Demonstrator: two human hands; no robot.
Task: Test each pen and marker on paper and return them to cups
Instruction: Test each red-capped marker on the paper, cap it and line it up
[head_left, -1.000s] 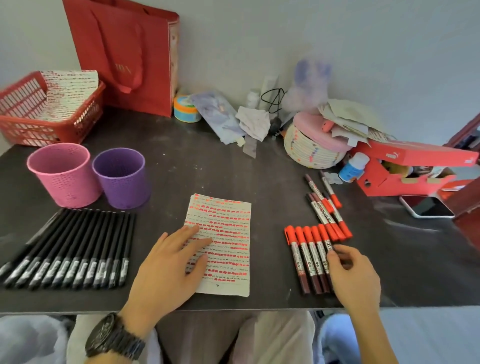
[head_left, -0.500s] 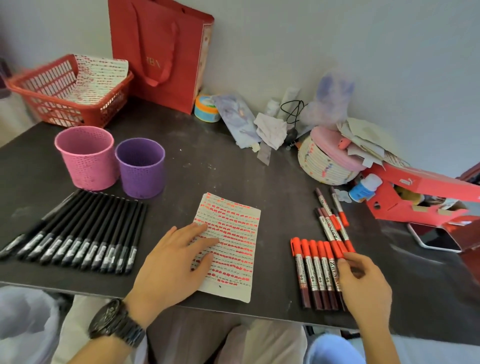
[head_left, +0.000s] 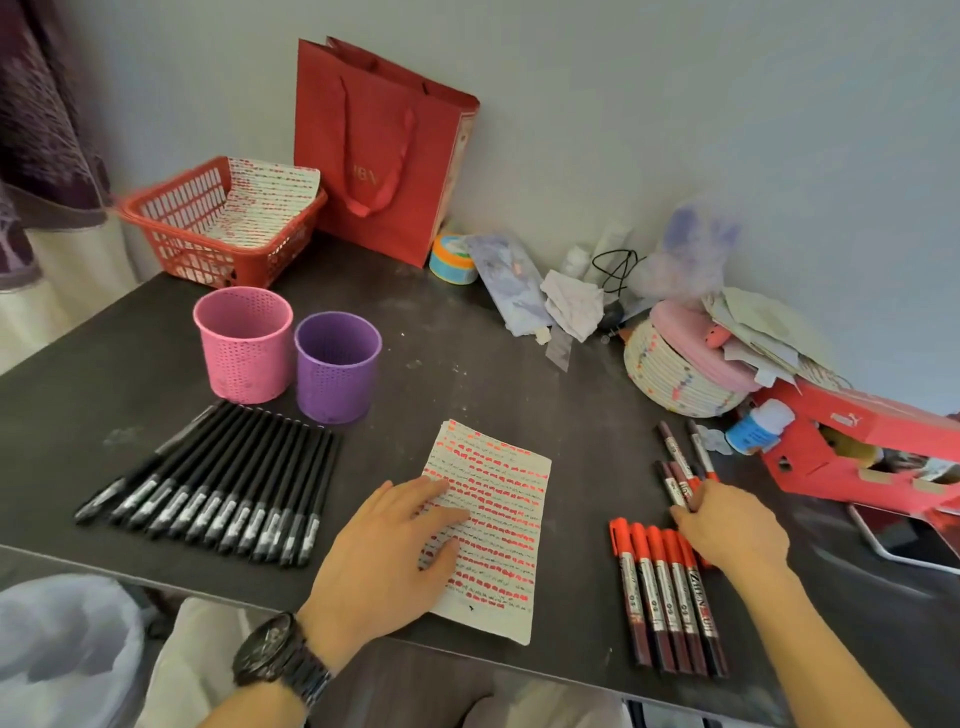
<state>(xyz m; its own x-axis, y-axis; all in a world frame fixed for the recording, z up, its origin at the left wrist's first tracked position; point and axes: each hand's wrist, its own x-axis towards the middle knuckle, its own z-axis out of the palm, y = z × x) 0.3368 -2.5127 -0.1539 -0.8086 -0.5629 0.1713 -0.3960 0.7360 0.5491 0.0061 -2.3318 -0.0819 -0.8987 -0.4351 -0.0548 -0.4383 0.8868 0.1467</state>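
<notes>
The left hand (head_left: 384, 551) lies flat with straight fingers on the paper (head_left: 498, 519) in the lower centre of the frame. At the lower right, the right hand (head_left: 727, 525) touches the loose markers (head_left: 672, 457); I cannot tell if it grips one. A row of red-capped markers (head_left: 660, 587) lies just below it. Black pens (head_left: 218, 483) lie at the left of the counter (head_left: 467, 374), below the pink cup (head_left: 243, 345) and purple cup (head_left: 336, 366).

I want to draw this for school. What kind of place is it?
Probably a home desk for writing or crafts. A dark table stands against a plain wall, holding a pink cup, a purple cup, rows of black pens and red markers, with a gift bag behind.
</notes>
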